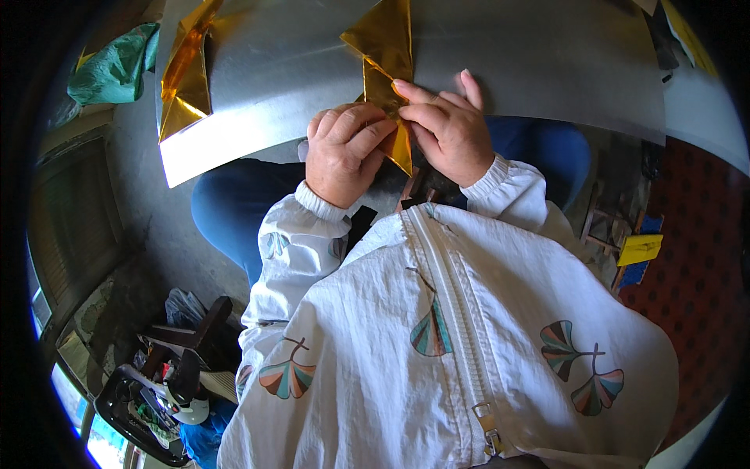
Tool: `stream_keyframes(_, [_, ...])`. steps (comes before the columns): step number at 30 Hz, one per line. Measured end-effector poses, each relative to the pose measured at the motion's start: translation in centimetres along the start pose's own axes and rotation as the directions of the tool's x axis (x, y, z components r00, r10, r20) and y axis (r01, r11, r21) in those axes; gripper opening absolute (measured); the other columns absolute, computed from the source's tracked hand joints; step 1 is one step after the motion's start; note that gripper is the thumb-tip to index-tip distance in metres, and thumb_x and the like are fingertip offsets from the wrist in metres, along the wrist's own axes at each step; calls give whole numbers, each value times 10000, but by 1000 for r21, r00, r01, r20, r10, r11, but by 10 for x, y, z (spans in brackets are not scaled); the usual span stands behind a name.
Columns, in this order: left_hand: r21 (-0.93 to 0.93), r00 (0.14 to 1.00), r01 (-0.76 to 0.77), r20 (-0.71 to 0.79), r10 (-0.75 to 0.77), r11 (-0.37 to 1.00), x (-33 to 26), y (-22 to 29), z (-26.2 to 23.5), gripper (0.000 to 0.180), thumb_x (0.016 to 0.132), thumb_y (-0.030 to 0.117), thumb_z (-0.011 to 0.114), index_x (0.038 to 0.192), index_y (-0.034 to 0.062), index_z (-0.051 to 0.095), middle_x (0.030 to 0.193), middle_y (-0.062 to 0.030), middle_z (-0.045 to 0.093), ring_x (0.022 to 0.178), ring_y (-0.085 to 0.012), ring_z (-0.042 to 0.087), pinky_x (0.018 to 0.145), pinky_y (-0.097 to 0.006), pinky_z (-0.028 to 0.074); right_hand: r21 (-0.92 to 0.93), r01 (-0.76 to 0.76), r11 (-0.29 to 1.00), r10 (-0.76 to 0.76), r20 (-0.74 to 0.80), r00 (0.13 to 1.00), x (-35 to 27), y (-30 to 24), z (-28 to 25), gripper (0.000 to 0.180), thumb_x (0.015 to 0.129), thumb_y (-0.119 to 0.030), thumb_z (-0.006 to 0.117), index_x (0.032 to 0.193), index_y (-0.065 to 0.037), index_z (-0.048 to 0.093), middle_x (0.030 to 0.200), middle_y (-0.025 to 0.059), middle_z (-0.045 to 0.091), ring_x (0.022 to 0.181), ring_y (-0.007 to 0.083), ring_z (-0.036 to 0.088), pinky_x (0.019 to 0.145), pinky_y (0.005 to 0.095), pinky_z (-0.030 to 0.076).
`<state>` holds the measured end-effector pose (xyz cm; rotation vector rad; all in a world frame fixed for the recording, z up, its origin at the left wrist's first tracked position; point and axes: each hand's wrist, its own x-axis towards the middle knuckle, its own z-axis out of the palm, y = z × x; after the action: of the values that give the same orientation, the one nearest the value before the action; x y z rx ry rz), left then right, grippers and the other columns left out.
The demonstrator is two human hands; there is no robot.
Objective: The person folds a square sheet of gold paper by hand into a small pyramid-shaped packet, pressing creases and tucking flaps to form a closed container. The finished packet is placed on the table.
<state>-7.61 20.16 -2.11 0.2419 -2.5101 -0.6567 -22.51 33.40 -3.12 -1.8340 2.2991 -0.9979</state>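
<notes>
Both of my hands work on a folded piece of shiny gold foil paper (388, 51) at the near edge of a grey metal table. My left hand (346, 148) is closed on its lower left side, the fingers bent over the foil. My right hand (448, 125) pinches the right edge between thumb and index finger, with the little finger raised. One pointed end of the foil hangs past the table edge toward me; the other reaches away to the top of the view. The parts under my fingers are hidden.
Another folded gold foil piece (187, 78) lies at the left end of the metal table (547, 62). A green plastic bag (116, 66) is beyond that end. At lower left stands a black basket (129, 414) of mixed items. A yellow piece (641, 248) lies at right.
</notes>
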Motion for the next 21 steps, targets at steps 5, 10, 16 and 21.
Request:
stream_keyframes(5, [20, 1000, 19, -23, -18, 1000, -2, -2, 5, 283, 707, 124, 750, 979, 152, 681, 1037, -5, 635, 979, -239, 596, 851, -379, 434, -6, 55, 998, -55, 8, 998, -1, 2, -2, 154, 811, -147, 711, 960, -161, 675, 1283, -7, 611, 916, 192, 639, 1098, 539, 231])
stream_keyframes(10, [29, 999, 30, -39, -29, 999, -2, -3, 8, 284, 702, 126, 753, 975, 160, 681, 1043, 2, 638, 981, -226, 603, 851, -374, 434, 37, 106, 994, -104, -45, 994, -9, -3, -17, 174, 784, -87, 708, 954, -114, 680, 1206, 37, 631, 933, 216, 611, 1015, 453, 356])
stream_keyframes(16, [70, 998, 58, -25, -56, 996, -5, -1, 10, 307, 704, 117, 734, 1003, 160, 680, 1059, -4, 637, 999, -233, 601, 859, -377, 437, 492, -630, 601, 506, 376, 776, -19, -27, -13, 234, 929, -255, 622, 930, -21, 625, 791, 36, 640, 657, 91, 592, 531, 236, 478])
stream_keyframes(21, [88, 999, 34, 15, -36, 996, -5, -5, 6, 384, 693, 8, 657, 1047, 155, 679, 1099, -23, 632, 1032, -251, 591, 887, -385, 430, 561, -796, 228, 477, 649, 593, 0, -30, -1, 331, 951, -323, 567, 922, -2, 642, 754, 50, 645, 633, 112, 627, 532, 222, 509])
